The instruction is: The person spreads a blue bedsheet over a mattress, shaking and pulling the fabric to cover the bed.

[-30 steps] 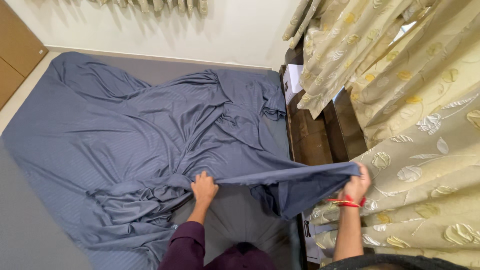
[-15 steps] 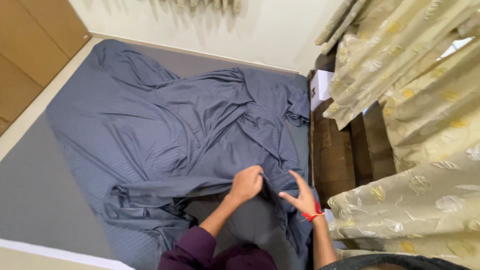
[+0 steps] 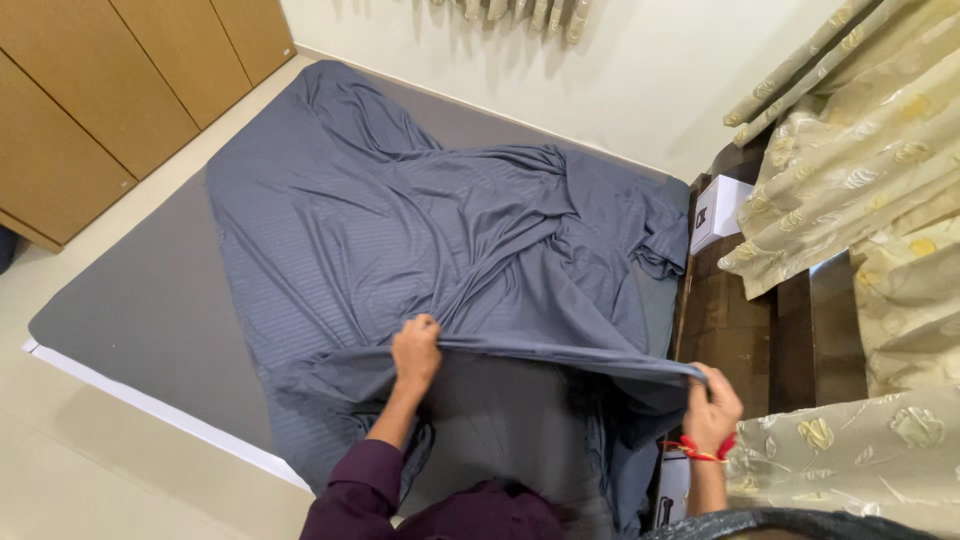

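Sheet [image 3: 400, 230]: blue-grey, faintly striped, lying rumpled across a grey mattress [image 3: 130, 310]. Far corner reaches toward the wall; folds bunch near the right edge. Near hem lifted off the mattress and stretched in a taut line between two hands.

Left hand [image 3: 415, 352]: fingers closed round the hem, knuckles up, cloth gathered in the fist. Maroon sleeve on the forearm.

Right hand [image 3: 712, 405]: fingers curled shut on the hem's corner at the mattress's right side, cloth hanging below it. Red thread at the wrist.

Mattress: low on a pale tiled floor [image 3: 90, 470], white edge showing on its near side, bare grey on the left where the sheet does not reach.

Surroundings: wooden wardrobe [image 3: 90, 90] at the left; dark wooden ledge [image 3: 735, 320] just beside the mattress on the right, a white box [image 3: 715, 212] on it; cream leaf-patterned curtains [image 3: 870, 170] hanging over the ledge.
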